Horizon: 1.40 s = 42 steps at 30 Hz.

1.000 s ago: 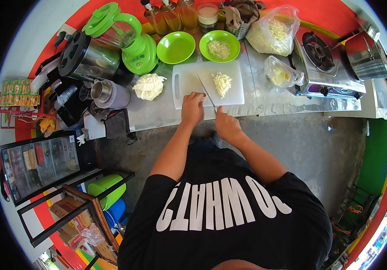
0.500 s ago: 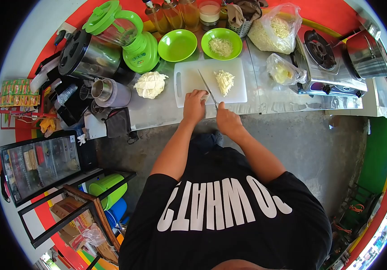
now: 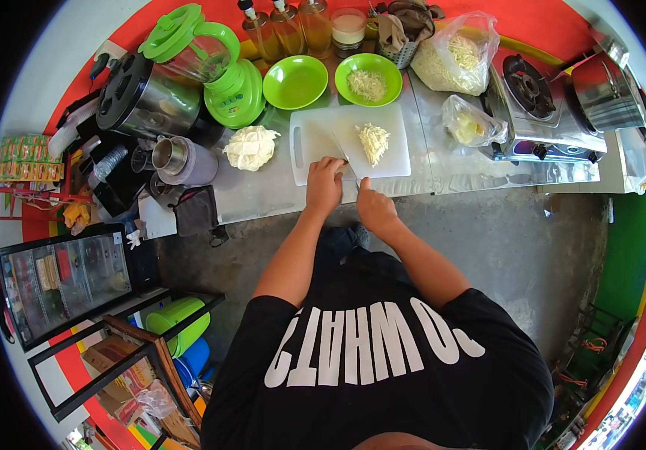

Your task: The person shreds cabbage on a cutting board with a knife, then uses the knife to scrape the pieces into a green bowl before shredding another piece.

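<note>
A white cutting board (image 3: 314, 129) lies on the metal counter. On its right part sits a pile of pale shredded food (image 3: 373, 143). My right hand (image 3: 375, 205) is closed round the handle of a knife (image 3: 344, 154), whose blade slants up and left over the board. Beside the blade, at the board's front edge, my left hand (image 3: 325, 184) has its fingers bent and pressed together; a small piece at its fingertips is too hidden to name. Left of the board rests a pale, cut cabbage-like head (image 3: 251, 148).
Behind the board stand a green bowl (image 3: 295, 82) and another green bowl (image 3: 390, 73) holding shreds. A green blender (image 3: 234, 94) is at the back left. To the right are a bag of shreds (image 3: 458, 56), a smaller bag (image 3: 475, 122) and a gas stove (image 3: 545, 139).
The knife and my right hand have shifted slightly left, closer to my left hand. The whole view has moved a little, with the counter lower in it.
</note>
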Motion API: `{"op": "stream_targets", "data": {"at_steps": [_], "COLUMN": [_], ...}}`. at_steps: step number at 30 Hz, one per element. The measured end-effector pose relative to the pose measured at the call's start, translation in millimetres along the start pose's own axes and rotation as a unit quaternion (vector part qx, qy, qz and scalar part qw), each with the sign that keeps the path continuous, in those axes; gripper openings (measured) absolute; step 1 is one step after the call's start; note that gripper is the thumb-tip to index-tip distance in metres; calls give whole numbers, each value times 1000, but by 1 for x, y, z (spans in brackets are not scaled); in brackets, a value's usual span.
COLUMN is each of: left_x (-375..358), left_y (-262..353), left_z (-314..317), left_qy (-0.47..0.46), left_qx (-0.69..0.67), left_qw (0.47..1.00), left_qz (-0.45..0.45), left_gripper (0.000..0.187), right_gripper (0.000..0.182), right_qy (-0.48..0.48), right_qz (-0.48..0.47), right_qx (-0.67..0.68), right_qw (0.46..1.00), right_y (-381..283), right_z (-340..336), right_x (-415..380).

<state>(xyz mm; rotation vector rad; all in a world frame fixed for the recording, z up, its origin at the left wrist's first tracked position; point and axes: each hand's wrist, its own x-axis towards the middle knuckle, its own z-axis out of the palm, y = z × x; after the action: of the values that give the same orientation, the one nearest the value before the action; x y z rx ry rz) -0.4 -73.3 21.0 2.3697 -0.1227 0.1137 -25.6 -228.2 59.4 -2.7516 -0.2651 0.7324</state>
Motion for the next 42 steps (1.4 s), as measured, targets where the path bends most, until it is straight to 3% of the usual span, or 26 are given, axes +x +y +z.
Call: {"op": "stream_targets", "data": {"at_steps": [5, 8, 20, 26, 33, 39, 42], "left_x": [-1, 1, -4, -4, -5, -5, -6], "left_y": [-1, 0, -3, -3, 0, -1, -2], "left_z": [-1, -1, 0, 1, 0, 3, 1], "left_qy": [12, 15, 28, 33, 21, 41, 30], "left_qx": [1, -16, -9, -13, -18, -15, -20], "left_qw": [1000, 1000, 999, 999, 1000, 999, 999], "left_qz": [18, -8, 22, 15, 10, 18, 23], "left_gripper": [33, 30, 30, 31, 32, 30, 30], "right_gripper": [40, 41, 49, 47, 46, 43, 30], "right_qy": [20, 17, -7, 8, 3, 22, 28], "right_qz": [0, -10, 8, 25, 15, 8, 24], "right_qx": [-12, -15, 14, -11, 15, 7, 13], "right_qw": [1000, 1000, 1000, 1000, 1000, 1000, 999], "right_y": [1, -2, -11, -11, -13, -13, -12], "right_z": [-6, -11, -15, 11, -3, 14, 4], "right_x": [16, 12, 10, 1, 0, 4, 12]}}
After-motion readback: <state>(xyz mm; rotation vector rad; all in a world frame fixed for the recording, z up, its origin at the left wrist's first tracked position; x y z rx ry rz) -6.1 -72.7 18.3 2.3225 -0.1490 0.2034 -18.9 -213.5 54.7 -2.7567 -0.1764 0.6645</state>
